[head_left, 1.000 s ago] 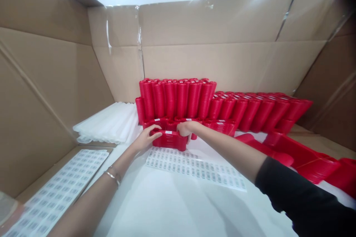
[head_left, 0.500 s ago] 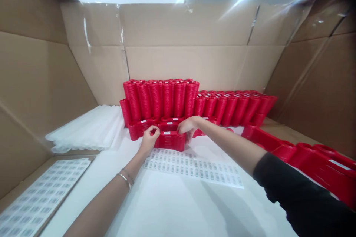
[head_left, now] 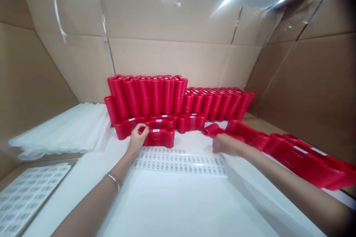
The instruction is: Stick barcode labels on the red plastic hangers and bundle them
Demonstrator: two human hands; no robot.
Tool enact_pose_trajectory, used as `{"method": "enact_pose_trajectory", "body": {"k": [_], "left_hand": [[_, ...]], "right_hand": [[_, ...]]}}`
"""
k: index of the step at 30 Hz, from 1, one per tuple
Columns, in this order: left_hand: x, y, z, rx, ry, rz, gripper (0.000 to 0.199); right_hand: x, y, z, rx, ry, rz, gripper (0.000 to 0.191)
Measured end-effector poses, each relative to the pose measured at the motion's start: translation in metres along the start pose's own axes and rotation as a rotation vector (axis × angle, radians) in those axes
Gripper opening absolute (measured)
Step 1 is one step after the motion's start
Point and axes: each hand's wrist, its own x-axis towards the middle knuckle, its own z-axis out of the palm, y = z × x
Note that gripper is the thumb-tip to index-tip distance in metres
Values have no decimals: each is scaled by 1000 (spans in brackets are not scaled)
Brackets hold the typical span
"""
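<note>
Red, lobed-ended plastic piece [head_left: 160,139]: pinches its left end in the fingers of the left hand [head_left: 137,137], seemingly to steady it; cannot tell the blurred right hand [head_left: 224,144]'s grip.

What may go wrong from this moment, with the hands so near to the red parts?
The left hand, at the end of the front red stack, might tip it. If that stack slides toward the person, it might crease the label sheet lying before it. The right hand might knock the nearby red piece.
</note>
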Motion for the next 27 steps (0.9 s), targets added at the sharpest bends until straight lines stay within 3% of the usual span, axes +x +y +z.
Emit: {"method": "enact_pose_trajectory", "body": {"k": [3, 9, 17, 24, 27], "left_hand": [[-2, 0, 0, 6, -3, -5, 23], [-3, -3, 1, 19, -11, -5, 23], [-3, -4, 1, 20, -19, -1, 23], [-5, 1, 1, 12, -27, 3, 21], [-5, 1, 1, 14, -29, 5, 21]], "right_hand": [[-3, 8, 12, 2, 30, 28, 16], [2, 14, 11, 41, 50, -31, 22], [15, 12, 19, 103, 91, 2, 28], [15, -1, 15, 591, 305, -33, 5], [22, -22, 11, 827, 330, -76, 14]]}}
